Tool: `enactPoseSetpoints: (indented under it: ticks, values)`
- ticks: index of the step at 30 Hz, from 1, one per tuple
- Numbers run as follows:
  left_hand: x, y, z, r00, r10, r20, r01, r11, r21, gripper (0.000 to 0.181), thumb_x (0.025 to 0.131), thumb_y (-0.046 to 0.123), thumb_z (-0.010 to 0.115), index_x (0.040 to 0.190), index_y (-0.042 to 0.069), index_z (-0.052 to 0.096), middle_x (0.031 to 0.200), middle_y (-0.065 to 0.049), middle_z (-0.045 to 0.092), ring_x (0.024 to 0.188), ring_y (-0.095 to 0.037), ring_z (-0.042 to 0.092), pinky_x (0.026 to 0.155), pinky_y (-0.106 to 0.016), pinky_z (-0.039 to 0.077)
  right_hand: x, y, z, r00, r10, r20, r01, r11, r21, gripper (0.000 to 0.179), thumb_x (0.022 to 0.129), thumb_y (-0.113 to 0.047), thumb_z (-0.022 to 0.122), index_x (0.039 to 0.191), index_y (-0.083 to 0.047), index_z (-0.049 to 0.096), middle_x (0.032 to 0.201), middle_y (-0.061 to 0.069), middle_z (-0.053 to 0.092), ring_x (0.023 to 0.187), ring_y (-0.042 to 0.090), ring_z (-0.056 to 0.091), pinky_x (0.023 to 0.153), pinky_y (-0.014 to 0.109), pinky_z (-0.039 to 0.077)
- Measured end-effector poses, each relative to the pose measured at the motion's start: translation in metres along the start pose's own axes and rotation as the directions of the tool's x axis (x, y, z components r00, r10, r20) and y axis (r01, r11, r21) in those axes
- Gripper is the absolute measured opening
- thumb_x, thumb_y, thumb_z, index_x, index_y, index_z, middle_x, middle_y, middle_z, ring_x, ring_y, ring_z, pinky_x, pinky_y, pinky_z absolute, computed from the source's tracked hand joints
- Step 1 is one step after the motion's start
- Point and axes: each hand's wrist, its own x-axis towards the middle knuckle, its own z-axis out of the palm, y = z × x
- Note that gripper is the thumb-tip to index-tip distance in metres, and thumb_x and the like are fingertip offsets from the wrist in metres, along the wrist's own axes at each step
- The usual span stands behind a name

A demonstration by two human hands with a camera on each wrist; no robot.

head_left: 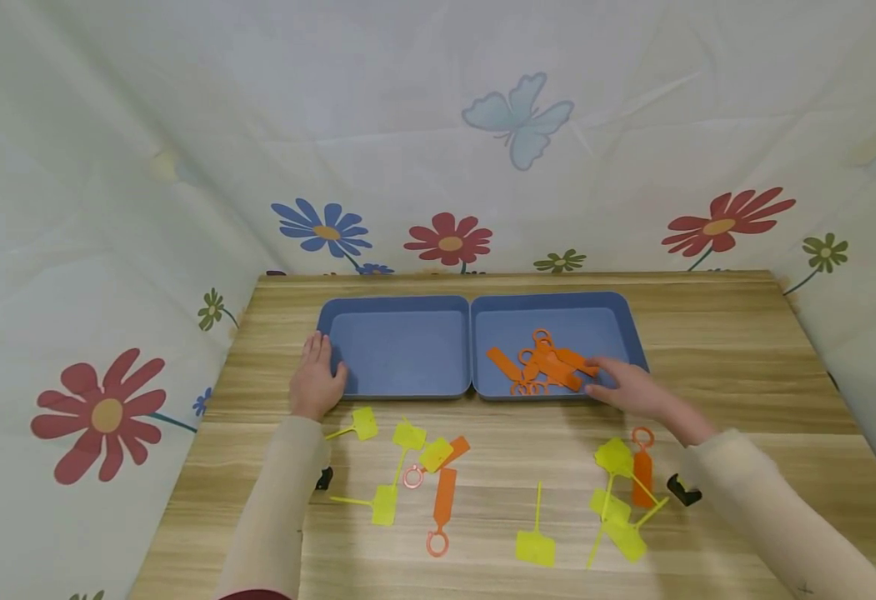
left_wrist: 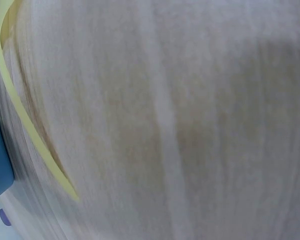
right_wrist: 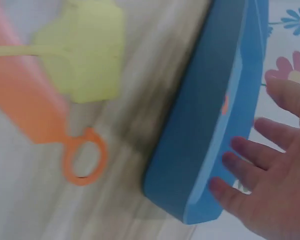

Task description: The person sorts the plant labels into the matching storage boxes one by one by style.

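Two shallow blue trays stand side by side: the left tray (head_left: pixel 400 350) is bare inside, and the right tray (head_left: pixel 595 321) holds a heap of orange ring-ended tags (head_left: pixel 558 368). My left hand (head_left: pixel 317 382) rests on the left tray's outer side with fingers extended. At the right tray's near right corner, my right hand (head_left: pixel 633 390) reaches over the rim beside the heap. The right wrist view shows its fingers (right_wrist: pixel 255 150) spread, with nothing between them. A yellow tag's stem (left_wrist: pixel 35 135) lies below the left wrist.
Several yellow tags (head_left: pixel 535 547) lie on the wooden table (head_left: pixel 483 575) in front of the trays. Among them are a few orange tags (head_left: pixel 444 497). Small black objects (head_left: pixel 683 490) show beside each forearm. A flowered curtain (head_left: pixel 377 125) hangs behind the table.
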Motion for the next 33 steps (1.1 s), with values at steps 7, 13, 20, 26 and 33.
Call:
enactPoseSetpoints:
  ticks: [7,13,20,26,33]
  values:
    - [-0.001,0.001,-0.001,1.0,0.005,-0.014,-0.005,1.0,0.002,0.063,0.087,0.029,0.041,0.138,-0.004,0.024,0.146,-0.019,0.017,0.135,-0.032,0.014,0.108,-0.042,0.019,-0.019,0.003,0.016,0.984,-0.117,-0.134,0.097,0.984,-0.147,0.063,0.085,-0.025,0.057,0.136,0.0,0.03,0.14,0.024,0.028,0.126,0.043,0.028,0.098,0.057,0.028]
    - [0.0,0.0,0.0,1.0,0.004,-0.008,-0.004,1.0,0.007,0.063,0.087,0.029,0.041,0.138,-0.004,0.023,0.146,-0.019,0.016,0.136,-0.031,0.013,0.109,-0.042,0.019,-0.035,0.018,0.03,0.932,-0.276,-0.234,0.182,0.917,-0.356,0.063,0.08,-0.019,0.064,0.134,-0.002,0.036,0.139,0.021,0.033,0.123,0.04,0.034,0.093,0.058,0.033]
    - [0.001,-0.003,0.002,1.0,0.014,-0.025,-0.014,1.0,0.01,0.062,0.088,0.03,0.041,0.137,-0.004,0.024,0.146,-0.019,0.017,0.135,-0.031,0.014,0.109,-0.042,0.019,-0.052,0.038,0.041,0.885,-0.402,-0.237,0.242,0.829,-0.503,0.056,0.073,-0.007,0.065,0.125,0.0,0.047,0.131,0.018,0.045,0.118,0.035,0.043,0.087,0.054,0.039]
    - [0.002,-0.003,0.003,0.999,0.021,-0.034,-0.02,1.0,0.019,0.062,0.088,0.03,0.039,0.137,-0.004,0.024,0.146,-0.019,0.018,0.135,-0.031,0.013,0.108,-0.042,0.019,-0.061,0.049,0.045,0.87,-0.434,-0.234,0.245,0.792,-0.56,0.053,0.072,-0.007,0.062,0.124,-0.004,0.05,0.131,0.015,0.046,0.126,0.027,0.036,0.088,0.052,0.038]
    - [0.001,-0.003,0.003,1.0,0.015,-0.024,-0.014,1.0,0.011,0.062,0.088,0.03,0.04,0.138,-0.003,0.024,0.146,-0.018,0.017,0.136,-0.029,0.012,0.109,-0.041,0.019,-0.074,0.058,0.05,0.835,-0.517,-0.188,0.31,0.725,-0.615,0.045,0.076,-0.014,0.058,0.121,-0.008,0.054,0.128,0.013,0.049,0.119,0.029,0.042,0.086,0.049,0.038]
